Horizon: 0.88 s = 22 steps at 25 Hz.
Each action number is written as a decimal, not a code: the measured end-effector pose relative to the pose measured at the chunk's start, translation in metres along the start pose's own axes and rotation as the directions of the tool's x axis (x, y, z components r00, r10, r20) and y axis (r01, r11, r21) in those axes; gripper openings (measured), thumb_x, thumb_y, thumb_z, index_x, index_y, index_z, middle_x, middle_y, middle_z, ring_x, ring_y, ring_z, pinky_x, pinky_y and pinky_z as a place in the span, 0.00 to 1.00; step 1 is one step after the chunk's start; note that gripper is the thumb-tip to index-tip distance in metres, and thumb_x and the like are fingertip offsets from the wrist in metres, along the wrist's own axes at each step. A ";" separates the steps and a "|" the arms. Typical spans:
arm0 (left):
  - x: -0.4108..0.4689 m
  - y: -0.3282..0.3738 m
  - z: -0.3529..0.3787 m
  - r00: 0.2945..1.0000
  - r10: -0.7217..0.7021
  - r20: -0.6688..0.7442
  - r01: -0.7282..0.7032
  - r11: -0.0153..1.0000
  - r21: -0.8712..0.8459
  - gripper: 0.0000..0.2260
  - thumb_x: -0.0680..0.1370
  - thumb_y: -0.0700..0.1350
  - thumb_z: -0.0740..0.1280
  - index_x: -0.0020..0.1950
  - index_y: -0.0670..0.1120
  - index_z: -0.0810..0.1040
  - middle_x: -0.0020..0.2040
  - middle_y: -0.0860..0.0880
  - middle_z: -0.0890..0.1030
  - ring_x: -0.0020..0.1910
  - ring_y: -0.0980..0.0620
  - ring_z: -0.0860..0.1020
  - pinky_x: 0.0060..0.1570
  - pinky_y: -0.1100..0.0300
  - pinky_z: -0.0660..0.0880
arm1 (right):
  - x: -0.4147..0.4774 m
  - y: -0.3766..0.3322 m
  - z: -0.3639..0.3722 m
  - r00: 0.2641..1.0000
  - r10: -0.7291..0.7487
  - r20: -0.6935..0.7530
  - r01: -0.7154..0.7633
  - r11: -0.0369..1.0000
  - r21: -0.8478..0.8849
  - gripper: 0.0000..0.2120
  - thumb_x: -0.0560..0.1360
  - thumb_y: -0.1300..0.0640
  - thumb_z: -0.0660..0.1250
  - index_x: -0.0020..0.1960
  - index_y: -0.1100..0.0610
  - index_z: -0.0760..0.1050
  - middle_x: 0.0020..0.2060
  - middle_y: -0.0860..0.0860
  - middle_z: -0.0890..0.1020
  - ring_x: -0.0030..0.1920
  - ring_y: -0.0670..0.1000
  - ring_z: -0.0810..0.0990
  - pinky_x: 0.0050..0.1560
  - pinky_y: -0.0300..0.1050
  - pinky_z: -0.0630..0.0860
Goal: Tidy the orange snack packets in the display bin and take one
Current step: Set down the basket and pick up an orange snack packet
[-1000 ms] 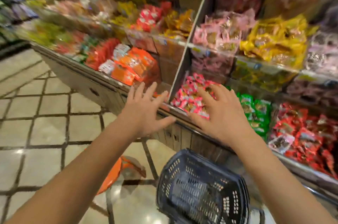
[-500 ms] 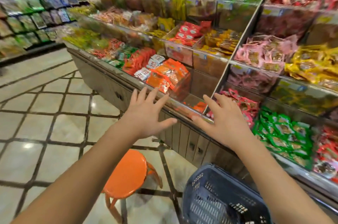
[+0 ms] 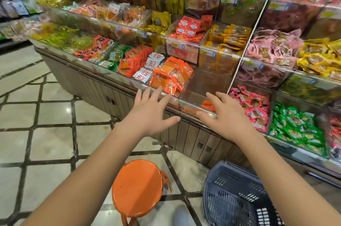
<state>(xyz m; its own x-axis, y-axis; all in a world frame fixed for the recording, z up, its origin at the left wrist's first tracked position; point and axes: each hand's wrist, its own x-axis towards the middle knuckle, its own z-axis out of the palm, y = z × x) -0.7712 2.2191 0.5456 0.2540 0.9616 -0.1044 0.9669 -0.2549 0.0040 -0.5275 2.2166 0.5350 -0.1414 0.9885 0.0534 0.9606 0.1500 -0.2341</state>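
Moved: both hands have closed on the shelf edge.
Hands: left hand (image 3: 149, 115) and right hand (image 3: 227, 116) are spread and hold nothing.
Packets: orange packets (image 3: 171, 76) are heaped just beyond the left fingertips, so the left is nearer.

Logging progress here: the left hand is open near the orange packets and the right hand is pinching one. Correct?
No: the head view shows the right hand pinching nothing, fingers spread open. The left hand is indeed open near the orange packets.

Over the display bin (image 3: 190, 105) front rim I have open room in its right compartment; heaped orange packets (image 3: 171, 76) fill the left, and upper bins (image 3: 215, 57) wall the back.
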 end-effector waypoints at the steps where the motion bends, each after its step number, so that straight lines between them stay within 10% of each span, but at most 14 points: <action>1: 0.009 -0.004 0.000 1.000 0.004 0.013 -0.004 1.000 0.005 0.38 0.78 0.74 0.49 0.83 0.57 0.48 0.84 0.47 0.44 0.82 0.40 0.43 0.79 0.39 0.40 | 0.009 -0.003 0.002 1.000 0.004 0.002 -0.004 1.000 0.000 0.39 0.77 0.30 0.58 0.82 0.48 0.58 0.79 0.56 0.63 0.79 0.57 0.59 0.78 0.57 0.58; 22: 0.318 -0.010 0.023 0.971 0.162 0.175 -0.171 0.984 0.040 0.37 0.79 0.71 0.52 0.83 0.56 0.50 0.84 0.49 0.44 0.82 0.43 0.42 0.79 0.41 0.41 | 0.240 0.123 0.057 0.984 0.156 0.090 -0.162 0.985 0.061 0.40 0.77 0.31 0.61 0.82 0.50 0.58 0.78 0.57 0.65 0.79 0.55 0.60 0.78 0.54 0.60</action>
<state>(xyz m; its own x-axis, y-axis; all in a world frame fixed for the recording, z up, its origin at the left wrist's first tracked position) -0.7004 2.5254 0.4898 0.3988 0.8749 -0.2749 0.9076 -0.4194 -0.0179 -0.4569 2.4735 0.4637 -0.0107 0.9974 -0.0713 0.9544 -0.0111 -0.2984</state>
